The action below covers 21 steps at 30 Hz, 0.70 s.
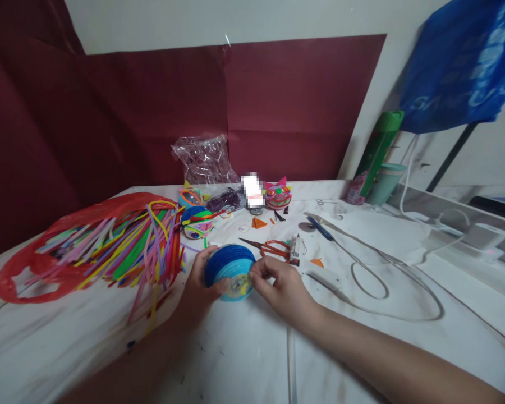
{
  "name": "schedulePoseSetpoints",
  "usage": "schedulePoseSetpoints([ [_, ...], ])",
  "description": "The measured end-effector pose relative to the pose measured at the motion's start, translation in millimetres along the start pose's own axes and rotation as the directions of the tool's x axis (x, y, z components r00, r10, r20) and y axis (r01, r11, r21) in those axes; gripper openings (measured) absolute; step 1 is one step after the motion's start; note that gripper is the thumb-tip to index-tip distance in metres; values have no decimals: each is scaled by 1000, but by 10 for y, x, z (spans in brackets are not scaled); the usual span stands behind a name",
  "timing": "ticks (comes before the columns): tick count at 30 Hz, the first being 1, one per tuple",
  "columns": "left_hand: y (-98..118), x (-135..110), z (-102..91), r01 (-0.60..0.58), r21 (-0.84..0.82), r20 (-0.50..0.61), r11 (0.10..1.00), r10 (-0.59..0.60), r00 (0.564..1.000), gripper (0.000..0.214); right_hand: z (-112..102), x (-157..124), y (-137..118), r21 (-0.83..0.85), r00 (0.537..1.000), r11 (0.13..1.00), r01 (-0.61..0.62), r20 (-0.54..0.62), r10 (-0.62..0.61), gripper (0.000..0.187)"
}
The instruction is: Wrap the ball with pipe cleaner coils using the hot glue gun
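A round ball wrapped in bands of dark blue and light blue fuzzy pipe cleaner is held above the white table. My left hand grips it from the left, thumb across the near side. A see-through patch with some yellow shows low on its front. At the ball's right edge, my right hand has thumb and forefinger pinched together; what lies between them is too small to tell. Just behind the ball lie orange-handled scissors and a small white item, with a white glue gun and its cable farther right.
Many coloured pipe cleaners spill from a red plastic bag on the left. Finished-looking decorated balls and a pink cat-eared one stand at the back. A blue-handled tool, looping cables and a green cup are on the right.
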<state>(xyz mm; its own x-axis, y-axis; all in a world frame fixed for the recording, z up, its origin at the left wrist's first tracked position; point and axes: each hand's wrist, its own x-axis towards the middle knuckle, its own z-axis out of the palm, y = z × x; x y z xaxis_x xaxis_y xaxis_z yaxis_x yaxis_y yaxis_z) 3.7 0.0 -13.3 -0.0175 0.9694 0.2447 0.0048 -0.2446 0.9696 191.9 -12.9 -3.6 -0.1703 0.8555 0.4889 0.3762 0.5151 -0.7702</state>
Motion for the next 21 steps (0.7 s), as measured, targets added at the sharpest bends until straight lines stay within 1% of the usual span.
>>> schedulePoseSetpoints([
  [3, 21, -22, 35, 64, -59, 55, 996, -61, 997, 72, -20, -3, -1, -31, 1000, 999, 20, -3, -20, 11],
  [5, 23, -40, 52, 103, -77, 49, 992, -100, 994, 70, -27, -11, -3, -60, 998, 997, 56, 4, -56, 11],
  [7, 21, -52, 66, 125, -58, 32, 990, -123, 992, 67, -25, -21, 2, -89, 994, 990, 110, 13, -110, 11],
  [9, 19, -54, 76, 123, -26, 16, 992, -123, 992, 67, -18, -33, 14, -119, 987, 980, 158, 22, -156, 11],
  [11, 20, -48, 84, 122, -3, 18, 993, -122, 992, 68, -10, -44, 30, -135, 984, 975, 178, 16, -178, 11],
  [14, 23, -36, 86, 119, 22, 17, 993, -119, 993, 71, -4, -63, 46, -127, 982, 974, 189, -2, -191, 11],
  [18, 8, -32, 70, 112, 44, -7, 993, -112, 994, 71, -6, -82, 41, -114, 977, 970, 213, 10, -214, 12],
  [21, -22, -34, 54, 113, 48, 2, 992, -113, 994, 69, -3, -78, 36, -99, 981, 976, 195, 3, -196, 12],
])
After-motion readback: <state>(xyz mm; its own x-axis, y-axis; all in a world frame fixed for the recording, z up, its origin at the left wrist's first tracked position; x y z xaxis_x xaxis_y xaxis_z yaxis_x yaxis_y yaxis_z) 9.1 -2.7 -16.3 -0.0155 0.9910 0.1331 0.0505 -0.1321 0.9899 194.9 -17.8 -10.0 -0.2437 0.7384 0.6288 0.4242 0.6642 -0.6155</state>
